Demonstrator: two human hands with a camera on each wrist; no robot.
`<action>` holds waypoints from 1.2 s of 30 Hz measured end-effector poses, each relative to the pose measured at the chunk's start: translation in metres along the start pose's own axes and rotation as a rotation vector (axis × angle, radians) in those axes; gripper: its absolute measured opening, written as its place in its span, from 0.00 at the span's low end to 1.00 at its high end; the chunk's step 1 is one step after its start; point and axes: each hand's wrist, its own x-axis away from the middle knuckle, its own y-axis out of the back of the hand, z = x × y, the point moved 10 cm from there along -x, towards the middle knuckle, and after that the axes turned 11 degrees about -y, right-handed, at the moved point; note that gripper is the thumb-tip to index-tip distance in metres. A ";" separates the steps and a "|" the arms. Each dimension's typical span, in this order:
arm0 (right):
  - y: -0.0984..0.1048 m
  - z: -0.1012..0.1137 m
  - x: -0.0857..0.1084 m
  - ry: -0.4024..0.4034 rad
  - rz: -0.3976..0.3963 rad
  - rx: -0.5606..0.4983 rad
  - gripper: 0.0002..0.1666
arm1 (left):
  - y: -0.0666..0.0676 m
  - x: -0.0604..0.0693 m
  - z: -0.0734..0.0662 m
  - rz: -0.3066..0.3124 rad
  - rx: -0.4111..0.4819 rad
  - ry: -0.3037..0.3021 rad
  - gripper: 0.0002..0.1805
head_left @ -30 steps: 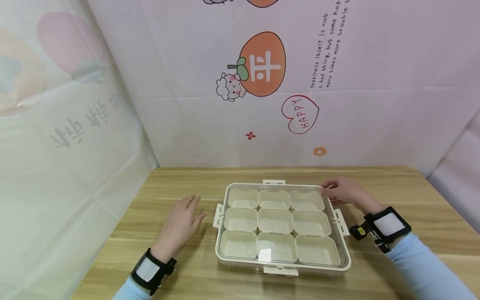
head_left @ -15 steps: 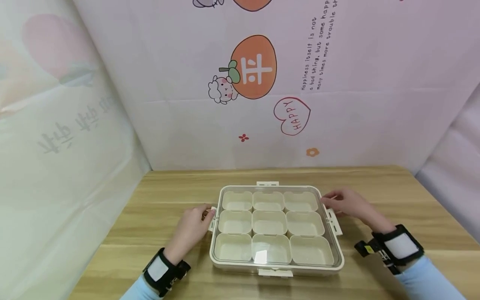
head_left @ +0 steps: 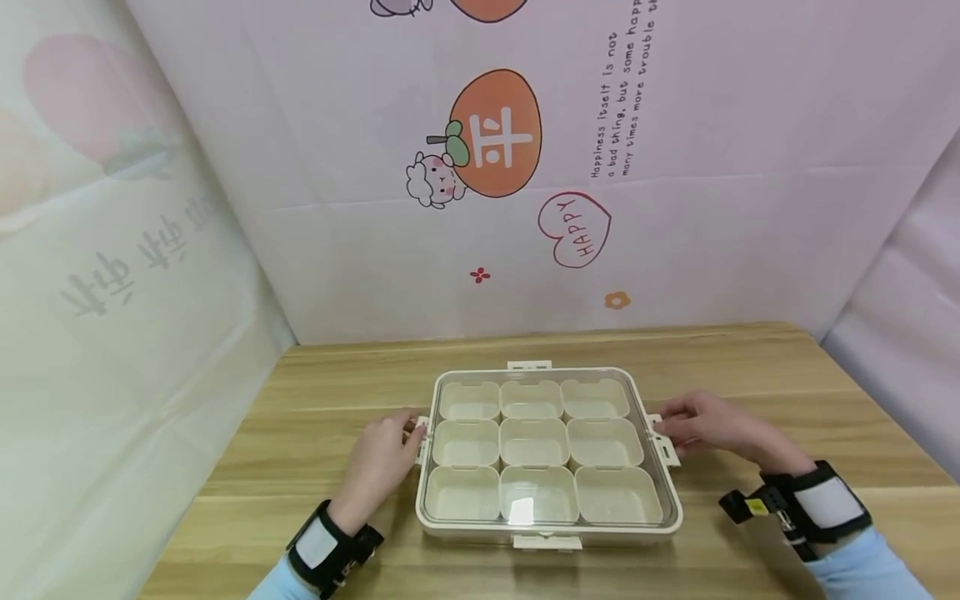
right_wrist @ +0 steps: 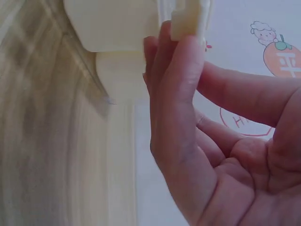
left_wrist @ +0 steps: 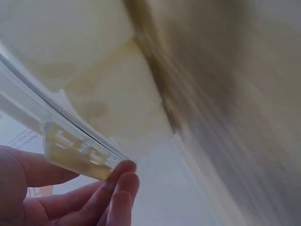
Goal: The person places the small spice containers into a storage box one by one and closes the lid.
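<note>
A clear-lidded storage box (head_left: 450,528) sits on the table, with rows of cream compartments (head_left: 534,442) visible through its lid. My left hand (head_left: 378,460) is at its left side, where thumb and fingers pinch the left latch (left_wrist: 77,153), which sticks outward. On the opposite side my right hand (head_left: 720,429) has its fingertips around the right latch (right_wrist: 186,23), seen at the top of the right wrist view; the thumb tip is hidden there. The front latch (head_left: 547,542) and the back latch (head_left: 529,365) also stick out from the rim.
The wooden table (head_left: 337,379) runs back to a white printed cloth (head_left: 337,267). More cloth hangs at the left and right sides. Each wrist wears a black strap with a camera (head_left: 738,506).
My left hand has come rightward to the left latch and taken hold of it. My right hand has moved from the box's back right corner down to the right latch.
</note>
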 end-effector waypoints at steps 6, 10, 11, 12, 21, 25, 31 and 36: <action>-0.002 -0.007 -0.007 -0.006 0.074 -0.076 0.28 | -0.005 -0.007 0.004 0.047 0.126 0.014 0.14; -0.005 -0.010 -0.011 -0.007 0.136 -0.133 0.25 | -0.008 -0.009 0.008 0.088 0.173 0.042 0.14; -0.006 -0.010 -0.011 -0.005 0.148 -0.139 0.24 | -0.009 -0.009 0.009 0.099 0.181 0.048 0.14; -0.006 -0.010 -0.012 -0.003 0.158 -0.145 0.23 | -0.011 -0.009 0.010 0.109 0.191 0.051 0.14; -0.006 -0.009 -0.009 0.035 0.131 -0.084 0.24 | -0.015 -0.009 0.017 0.144 0.279 0.048 0.13; 0.002 -0.001 -0.001 0.010 -0.086 0.031 0.28 | -0.008 -0.010 0.012 0.106 0.221 0.034 0.12; 0.004 0.031 0.024 -0.006 -0.486 0.419 0.16 | 0.005 -0.009 -0.004 0.023 0.040 -0.007 0.08; -0.010 0.034 0.026 -0.047 -0.444 0.371 0.18 | -0.002 -0.009 -0.005 0.069 0.132 -0.012 0.09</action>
